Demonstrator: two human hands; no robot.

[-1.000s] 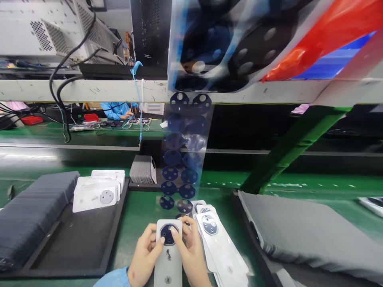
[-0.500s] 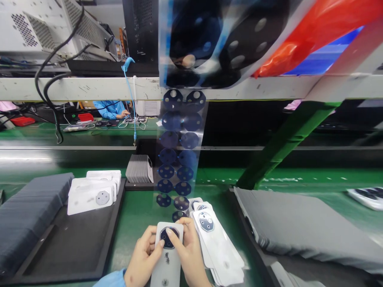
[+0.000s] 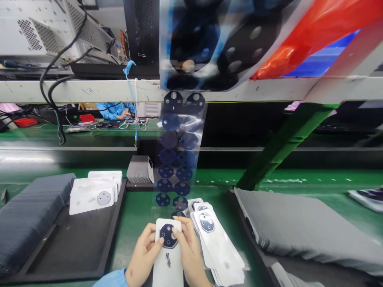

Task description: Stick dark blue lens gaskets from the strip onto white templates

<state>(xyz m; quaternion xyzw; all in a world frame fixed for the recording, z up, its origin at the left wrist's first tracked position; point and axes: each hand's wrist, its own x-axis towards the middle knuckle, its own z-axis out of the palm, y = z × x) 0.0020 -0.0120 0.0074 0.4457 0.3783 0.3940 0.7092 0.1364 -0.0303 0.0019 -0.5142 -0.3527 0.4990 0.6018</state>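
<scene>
Both my hands grip a white phone back cover (image 3: 168, 273), which carries dark script below an octagonal dark camera lens sticker (image 3: 168, 236). My left hand (image 3: 144, 255) holds its left edge, thumb on the sticker's lower left. On the right edge is my right hand (image 3: 190, 249), its thumb pressing the sticker's right side and its fingers behind the cover. Just above the hands hangs a clear strip of dark octagonal stickers (image 3: 179, 157), its lower end partly behind my right fingers. Right of my hand, a fanned pile of white back covers (image 3: 220, 249) lies on the green bench.
On the left, a black tray (image 3: 74, 247) holds a row of grey sheets (image 3: 34, 215) and several white covers (image 3: 94, 195). Upright covers (image 3: 140, 169) stand behind it. Another row of grey sheets (image 3: 299, 223) lies at right. A co-worker's blue sleeve (image 3: 109, 111) shows across the bench.
My right thumb has moved from the sticker's upper middle to its right side, uncovering more of it. The cover is held a little more upright. The camera view has shifted slightly.
</scene>
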